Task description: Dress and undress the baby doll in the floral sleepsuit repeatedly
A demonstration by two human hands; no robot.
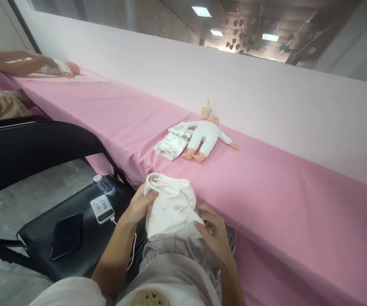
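A white baby garment (172,212) with small coloured prints lies over my lap, its opening rolled at the top; its exact kind I cannot tell. My left hand (139,205) is closed on its left edge, thumb on the front and fingers behind. At the lower right edge, the thumb and fingers of my right hand (213,227) grip the same cloth. Beyond it on the pink-covered table lies a baby doll (204,135) in a white bodysuit, on its back with its feet towards me. Folded printed baby clothes (173,141) lie against the doll's side.
A pump bottle (206,109) stands by the wall near the doll's head. To my left, a black chair (39,238) holds a phone (66,236), a power bank (102,208) with a cable, and a water bottle (104,185). Another person's arms (20,61) reach a second doll (71,68).
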